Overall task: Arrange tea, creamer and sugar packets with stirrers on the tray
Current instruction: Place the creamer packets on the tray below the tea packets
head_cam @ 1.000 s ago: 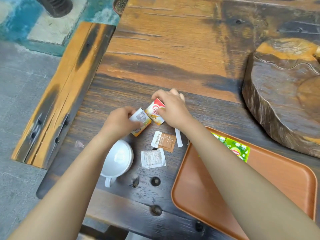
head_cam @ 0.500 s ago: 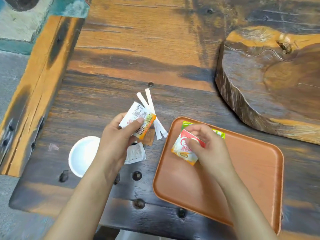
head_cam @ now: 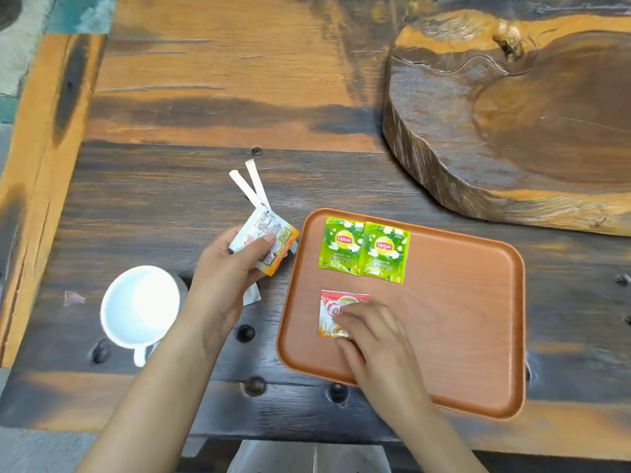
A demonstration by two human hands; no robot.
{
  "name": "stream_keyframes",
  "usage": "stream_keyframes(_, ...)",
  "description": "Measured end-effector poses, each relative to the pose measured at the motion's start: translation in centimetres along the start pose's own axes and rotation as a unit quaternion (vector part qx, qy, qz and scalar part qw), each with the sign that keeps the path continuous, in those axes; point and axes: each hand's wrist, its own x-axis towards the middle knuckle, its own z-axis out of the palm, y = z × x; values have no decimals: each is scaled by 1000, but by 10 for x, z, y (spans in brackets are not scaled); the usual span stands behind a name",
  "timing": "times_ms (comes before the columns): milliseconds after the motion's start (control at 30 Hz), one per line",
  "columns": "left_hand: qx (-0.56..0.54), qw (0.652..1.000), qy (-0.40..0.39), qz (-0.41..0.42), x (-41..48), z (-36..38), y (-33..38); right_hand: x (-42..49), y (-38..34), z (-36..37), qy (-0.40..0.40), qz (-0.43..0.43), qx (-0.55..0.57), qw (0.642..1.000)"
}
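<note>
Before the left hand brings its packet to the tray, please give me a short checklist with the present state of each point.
1. Left hand has a grip on the creamer packet: ok.
2. Free room on the tray beside the red creamer packet: ok.
3. Right hand clear of that packet: not ok, the fingers rest on it.
4. Two green tea packets lie flat on the tray: ok.
5. Stirrers on the tray: not ok, they lie on the table.
6. Sugar packets on the tray: cannot tell, none is clearly seen.
</note>
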Motion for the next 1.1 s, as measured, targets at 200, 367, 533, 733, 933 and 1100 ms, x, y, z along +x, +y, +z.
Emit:
stream_keyframes(200,13,1000,7,-16,-3,4,-9,4,-2,14,42,19,4,999)
stream_keyframes(367,22,999,13,-20,-5,5,-12,15,-5,18,49,11,-3,999)
stream_keyframes(533,16,999,11,-28,-7,8,-12,15,-6,16,42,13,6,999)
stream_keyframes(733,7,999,-19,-48,-15,17,-10,21,-20,-10,72,99,188,975)
stream_keyframes(933,91,983,-159,10,-36,37,-10,46,-24,-39,79,226,475,847)
stream_keyframes(1100,-11,988,-153,-31,-33,46,-11,45,-5,-56,106,144,442,879)
